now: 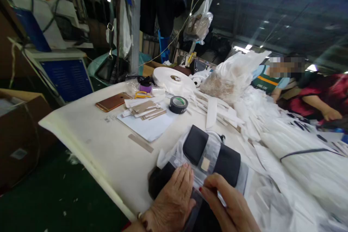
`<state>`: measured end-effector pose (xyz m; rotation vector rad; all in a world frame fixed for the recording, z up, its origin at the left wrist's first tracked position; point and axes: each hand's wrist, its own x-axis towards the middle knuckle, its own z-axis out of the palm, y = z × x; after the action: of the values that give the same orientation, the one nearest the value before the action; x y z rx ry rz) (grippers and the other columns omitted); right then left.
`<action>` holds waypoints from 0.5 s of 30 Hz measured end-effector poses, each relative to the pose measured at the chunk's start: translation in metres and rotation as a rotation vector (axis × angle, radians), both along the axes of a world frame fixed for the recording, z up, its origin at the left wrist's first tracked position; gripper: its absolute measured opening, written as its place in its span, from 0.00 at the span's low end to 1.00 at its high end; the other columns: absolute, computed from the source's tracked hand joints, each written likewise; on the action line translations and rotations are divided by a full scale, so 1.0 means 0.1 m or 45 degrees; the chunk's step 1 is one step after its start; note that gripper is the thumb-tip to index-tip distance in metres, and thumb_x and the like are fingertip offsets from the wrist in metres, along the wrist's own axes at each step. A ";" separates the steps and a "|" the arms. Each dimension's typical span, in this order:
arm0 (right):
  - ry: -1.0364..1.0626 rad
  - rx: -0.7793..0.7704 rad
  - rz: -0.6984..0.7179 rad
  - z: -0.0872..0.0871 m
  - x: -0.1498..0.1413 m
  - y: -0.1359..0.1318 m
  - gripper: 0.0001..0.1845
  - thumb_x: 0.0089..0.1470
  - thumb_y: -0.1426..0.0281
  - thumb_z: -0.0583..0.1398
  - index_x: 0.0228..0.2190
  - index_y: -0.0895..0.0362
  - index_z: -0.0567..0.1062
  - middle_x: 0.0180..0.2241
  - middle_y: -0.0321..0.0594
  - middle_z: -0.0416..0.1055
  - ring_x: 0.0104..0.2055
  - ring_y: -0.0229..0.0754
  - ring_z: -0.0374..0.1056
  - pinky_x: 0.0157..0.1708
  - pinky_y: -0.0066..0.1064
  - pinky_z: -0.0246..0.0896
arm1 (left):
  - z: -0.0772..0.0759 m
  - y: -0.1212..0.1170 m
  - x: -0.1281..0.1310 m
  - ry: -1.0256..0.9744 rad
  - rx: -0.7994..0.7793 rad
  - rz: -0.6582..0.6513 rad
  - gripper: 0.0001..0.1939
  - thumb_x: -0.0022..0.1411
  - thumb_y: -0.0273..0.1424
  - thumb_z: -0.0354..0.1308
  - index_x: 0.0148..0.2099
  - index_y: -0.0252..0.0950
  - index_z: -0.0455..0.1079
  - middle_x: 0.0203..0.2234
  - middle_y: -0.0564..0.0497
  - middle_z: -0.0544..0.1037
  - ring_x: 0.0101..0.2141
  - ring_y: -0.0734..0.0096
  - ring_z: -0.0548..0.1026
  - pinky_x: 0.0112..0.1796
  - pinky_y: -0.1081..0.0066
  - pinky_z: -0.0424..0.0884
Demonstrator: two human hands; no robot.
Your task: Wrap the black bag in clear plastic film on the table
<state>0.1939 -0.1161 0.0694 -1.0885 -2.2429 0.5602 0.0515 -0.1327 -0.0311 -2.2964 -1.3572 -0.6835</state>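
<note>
A black bag (227,163) lies on the table in front of me, with a band of clear plastic film (210,152) across its middle. My left hand (174,197) rests flat on the bag and film, fingers stretched out side by side. Close beside it, my right hand (228,201) has its thumb and forefinger brought together in a pinch on the film. A small beige patch (205,164) shows under or on the film. The lower part of the bag is partly hidden by both hands.
Left of the bag lie cardboard strips (145,108) on white sheets, black tape (178,104) and a phone (113,102). Behind are a white roll (174,79) and a filled plastic bag (231,76). White material (307,156) heaps up rightward. Two people work across the table.
</note>
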 end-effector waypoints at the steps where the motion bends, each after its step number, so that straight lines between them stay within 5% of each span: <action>1: -0.018 -0.082 0.044 -0.01 -0.11 0.12 0.09 0.59 0.67 0.50 0.27 0.53 0.64 0.22 0.31 0.63 0.23 0.33 0.61 0.24 0.21 0.57 | -0.02 0.01 0.01 -0.034 0.000 -0.004 0.26 0.63 0.40 0.45 0.54 0.23 0.62 0.52 0.37 0.67 0.54 0.53 0.62 0.57 0.61 0.49; 8: -0.273 -0.320 -0.095 -0.41 -0.32 0.53 0.12 0.57 0.65 0.50 0.24 0.55 0.64 0.22 0.33 0.64 0.26 0.36 0.61 0.27 0.26 0.53 | -0.08 0.06 0.00 -0.112 -0.005 -0.055 0.24 0.63 0.39 0.46 0.54 0.25 0.63 0.50 0.40 0.70 0.53 0.55 0.65 0.58 0.60 0.47; 15: -0.312 -0.466 -0.345 -0.40 -0.47 0.59 0.13 0.53 0.63 0.56 0.21 0.55 0.67 0.17 0.31 0.64 0.22 0.36 0.61 0.24 0.27 0.51 | 0.01 0.09 -0.03 -0.082 -0.082 -0.050 0.24 0.64 0.38 0.45 0.54 0.25 0.63 0.51 0.40 0.68 0.54 0.54 0.62 0.57 0.60 0.47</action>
<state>0.1465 -0.0569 0.0298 -1.6962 -2.1910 0.7744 0.0483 -0.1238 -0.0298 -2.3763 -1.3846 -0.7425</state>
